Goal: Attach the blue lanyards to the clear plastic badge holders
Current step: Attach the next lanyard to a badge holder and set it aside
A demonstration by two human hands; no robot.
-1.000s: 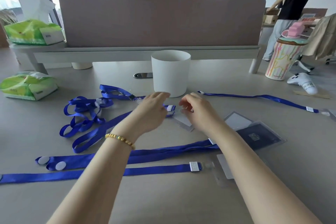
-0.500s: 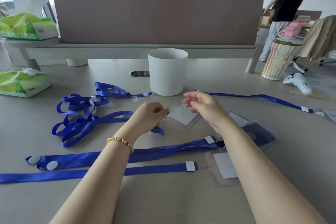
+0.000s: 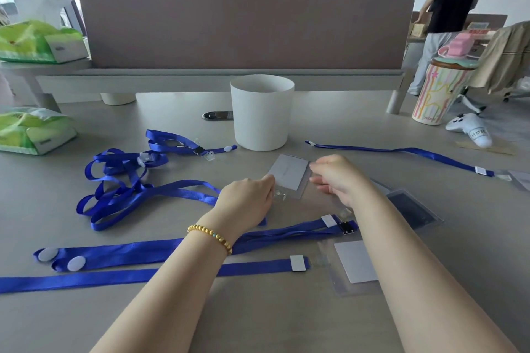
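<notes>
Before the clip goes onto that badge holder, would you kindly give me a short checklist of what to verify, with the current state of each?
1. Badge holder held between both hands: ok.
2. Left hand grip on the clear clip: ok, the clip shows at its fingertips.
3. Right hand steadying the holder's right edge: ok.
4. Clip through the holder's slot: cannot tell, too small and transparent.
5. Lanyard running free to the left hand: cannot tell, it passes through a tangle.

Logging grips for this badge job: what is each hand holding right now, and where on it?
Right hand pinches the badge holder at its right edge. Left hand grips the lanyard near its clear clip end, at the holder's lower corner.
</notes>
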